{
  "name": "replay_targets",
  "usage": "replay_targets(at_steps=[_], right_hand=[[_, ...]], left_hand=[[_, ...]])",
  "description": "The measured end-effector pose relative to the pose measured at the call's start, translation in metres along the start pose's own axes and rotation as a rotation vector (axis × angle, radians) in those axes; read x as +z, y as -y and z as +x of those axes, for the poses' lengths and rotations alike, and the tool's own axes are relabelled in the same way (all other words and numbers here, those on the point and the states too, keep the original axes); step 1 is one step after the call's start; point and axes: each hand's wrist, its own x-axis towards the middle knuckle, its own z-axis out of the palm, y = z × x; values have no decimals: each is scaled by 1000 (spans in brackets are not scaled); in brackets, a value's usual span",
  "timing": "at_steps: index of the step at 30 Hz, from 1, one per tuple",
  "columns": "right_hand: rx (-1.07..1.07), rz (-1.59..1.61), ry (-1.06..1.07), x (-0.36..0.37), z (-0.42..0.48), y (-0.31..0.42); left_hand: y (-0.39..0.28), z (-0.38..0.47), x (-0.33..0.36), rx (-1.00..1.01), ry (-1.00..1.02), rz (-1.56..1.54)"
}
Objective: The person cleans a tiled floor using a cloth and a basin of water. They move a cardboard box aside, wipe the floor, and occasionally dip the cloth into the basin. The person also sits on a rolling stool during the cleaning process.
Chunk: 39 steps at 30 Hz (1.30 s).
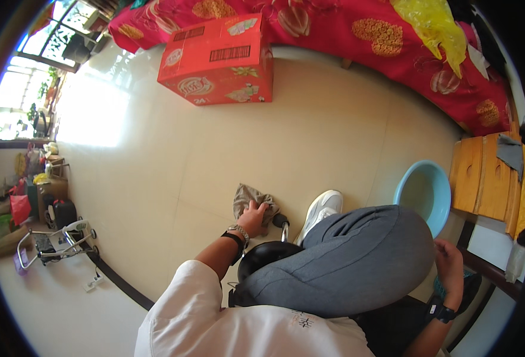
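My left hand lies on a crumpled grey-brown cloth on the tiled floor, fingers bent over it. Close beside the cloth is the black end of a chrome leg, near a round black seat partly under my thigh. My right hand hangs beside my bent knee, fingers loosely curled. Part of those fingers is hidden, and nothing shows in them. A light-blue plastic basin with cloudy liquid stands beyond that knee. My white shoe rests on the floor right of the cloth.
A red cardboard carton stands ahead, by a bed with a red patterned cover. A wooden drawer cabinet is at the right. Along the left wall are a folding metal-framed cart, a power strip and bags.
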Motion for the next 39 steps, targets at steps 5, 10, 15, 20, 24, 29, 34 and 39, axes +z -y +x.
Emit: replay_targets(at_steps=[5, 10, 15, 20, 24, 29, 34, 39], right_hand=[[-46, 23, -52, -3, -9, 13], [-114, -99, -84, -6, -13, 19], [-140, -142, -82, -11, -18, 25], [-135, -110, -102, -14, -21, 25], [-79, -57, -106, -21, -23, 18], [-105, 26, -182, -31, -34, 3], [-166, 50, -207, -38, -42, -4], [-170, 44, -218, -41, -44, 0]], left_hand=[[-12, -3, -4, 44, 45, 241], [-14, 14, -8, 82, 62, 254], [-2, 22, -15, 139, -16, 83], [-1, 47, -10, 9, -311, -170], [-16, 106, -36, -221, -703, -282], [-70, 142, -137, -66, -586, -1319], [-161, 103, -232, 285, -360, -1746], [-246, 56, -282, 646, -176, -1837]])
